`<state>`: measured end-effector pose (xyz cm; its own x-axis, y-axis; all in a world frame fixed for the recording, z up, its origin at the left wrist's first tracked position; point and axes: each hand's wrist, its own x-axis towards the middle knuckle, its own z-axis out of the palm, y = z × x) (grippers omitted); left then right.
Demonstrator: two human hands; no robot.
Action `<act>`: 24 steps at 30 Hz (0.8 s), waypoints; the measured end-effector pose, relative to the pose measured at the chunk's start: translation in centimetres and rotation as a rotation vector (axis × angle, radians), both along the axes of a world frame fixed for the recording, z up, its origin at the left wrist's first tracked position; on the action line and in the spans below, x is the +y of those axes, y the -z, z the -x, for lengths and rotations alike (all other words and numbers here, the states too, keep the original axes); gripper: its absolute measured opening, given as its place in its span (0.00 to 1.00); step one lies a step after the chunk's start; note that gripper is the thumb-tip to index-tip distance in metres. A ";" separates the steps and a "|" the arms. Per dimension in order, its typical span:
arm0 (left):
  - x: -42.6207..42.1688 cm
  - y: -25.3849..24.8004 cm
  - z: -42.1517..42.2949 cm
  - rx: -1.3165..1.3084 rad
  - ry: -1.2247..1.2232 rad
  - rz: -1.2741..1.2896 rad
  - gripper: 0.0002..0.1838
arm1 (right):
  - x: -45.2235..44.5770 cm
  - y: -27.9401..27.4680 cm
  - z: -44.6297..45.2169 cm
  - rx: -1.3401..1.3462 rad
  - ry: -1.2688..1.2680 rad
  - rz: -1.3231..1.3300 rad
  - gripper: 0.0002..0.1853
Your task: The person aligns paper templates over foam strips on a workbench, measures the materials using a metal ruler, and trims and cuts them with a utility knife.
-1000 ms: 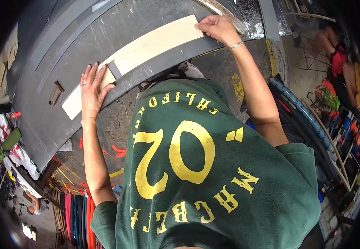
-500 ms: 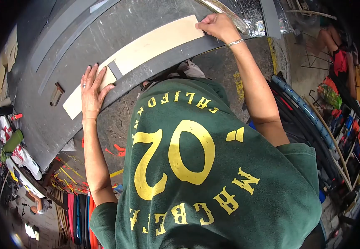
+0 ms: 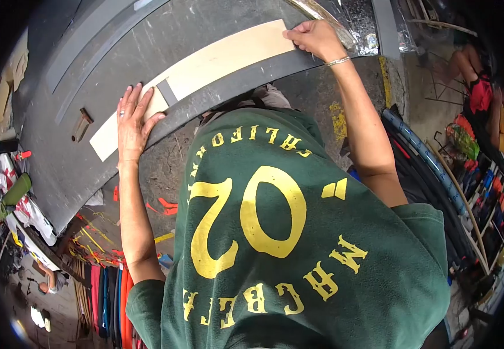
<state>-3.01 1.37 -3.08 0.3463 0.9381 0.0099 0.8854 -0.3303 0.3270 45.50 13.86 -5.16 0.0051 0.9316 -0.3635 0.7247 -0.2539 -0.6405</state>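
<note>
A long, pale tan flat strip [image 3: 229, 58] lies along the near edge of a dark table [image 3: 37, 186]. Near its left part is a narrow gap where dark grey shows through, with a thin band of tan along the far side. My left hand [image 3: 136, 122] rests palm down on the strip left of that gap, fingers spread and a ring on one. At the strip's right end, the thumb and fingers of my right hand [image 3: 319, 39] pinch the corner.
A small brown metal-looking tool [image 3: 81, 125] lies left of my left hand. Long grey strips [image 3: 98, 43] lie farther back on the table. Clear plastic wrap [image 3: 368, 43] is at the far right. Rolls and tubes [image 3: 423, 157] stand right of my body. Another person [image 3: 477, 87] is at far right.
The view has shifted slightly, so the strip and both hands appear a little farther right. My hands keep the same hold on the strip.
</note>
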 end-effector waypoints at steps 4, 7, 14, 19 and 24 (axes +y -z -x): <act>-0.1 0.0 0.0 -0.034 -0.023 -0.002 0.38 | 0.4 1.1 -0.6 0.041 0.009 0.047 0.24; -0.2 0.5 0.4 -0.016 -0.012 -0.046 0.38 | 0.4 1.1 -0.7 0.064 0.012 0.040 0.23; -0.4 1.5 0.7 -0.060 -0.032 -0.095 0.37 | 0.9 1.0 -1.2 0.069 0.040 0.128 0.20; -0.8 1.5 1.1 -0.124 -0.064 -0.105 0.37 | 0.9 -0.4 -0.1 0.076 0.038 0.137 0.17; -1.1 2.1 1.4 -0.175 -0.085 -0.127 0.38 | 1.1 -0.2 -1.0 0.069 0.047 0.152 0.17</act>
<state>-4.44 0.24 -5.16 0.2491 0.9511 0.1829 0.8450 -0.3057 0.4388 46.50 14.97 -5.01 0.0173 0.8652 -0.5012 0.6657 -0.3839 -0.6399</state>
